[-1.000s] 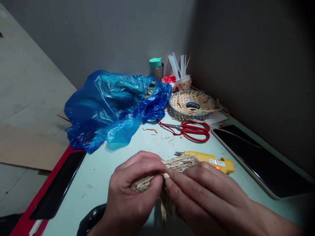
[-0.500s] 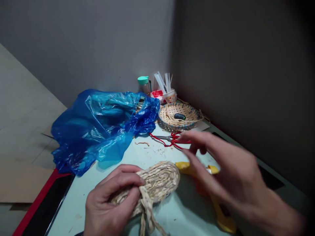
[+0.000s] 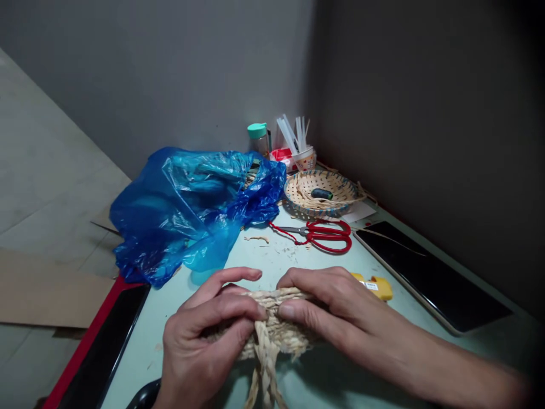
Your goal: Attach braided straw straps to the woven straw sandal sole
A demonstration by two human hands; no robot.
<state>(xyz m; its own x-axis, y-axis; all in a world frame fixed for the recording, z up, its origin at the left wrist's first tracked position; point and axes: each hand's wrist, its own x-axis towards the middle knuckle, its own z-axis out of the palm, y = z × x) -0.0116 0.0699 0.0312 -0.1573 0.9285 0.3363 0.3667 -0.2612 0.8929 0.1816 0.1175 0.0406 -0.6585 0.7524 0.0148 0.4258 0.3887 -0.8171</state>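
Note:
Both hands grip a coiled piece of braided straw above the table's near side. My left hand is closed on its left part, thumb and fingers pinching near where a loose braid hangs down. The braid's end splits into separate strands at the bottom of the view. My right hand holds the right part, thumb on the near face and fingers over the top edge. Beyond the right hand lies a yellow glue gun, partly hidden by that hand. Red-handled scissors rest farther back.
A crumpled blue plastic bag covers the back left. Behind the scissors sits a woven basket holding straw strips and a dark spool. A cup of glue sticks and a green-lidded jar stand by the wall. A black tablet lies right.
My right hand left the coil, reached over the glue gun, and came back to hold the coil's right part. The glue gun has shifted. My left hand kept its hold.

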